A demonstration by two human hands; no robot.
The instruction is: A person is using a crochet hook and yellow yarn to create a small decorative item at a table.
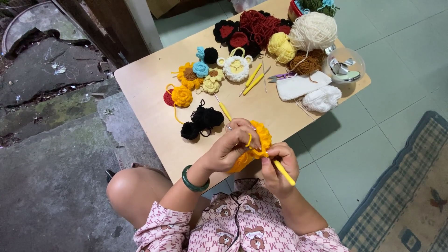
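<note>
An orange crochet piece (pixel 255 147) is held just off the near edge of the low table (pixel 144 88), at approx. 6 o'clock of the tabletop. The left hand (pixel 231 147) is curled around it, w/ orange yarn looped over a finger. The right hand (pixel 278 168) is clenched on a yellow-handled crochet hook (pixel 283 171), tip at the work, handle pointing to 5 o'clock. Risk, as judged: the loop could be dropped if yarn tension is lost, or snagged on the black yarn piece (pixel 203 121) lying close at 10 o'clock of the hands.
</note>
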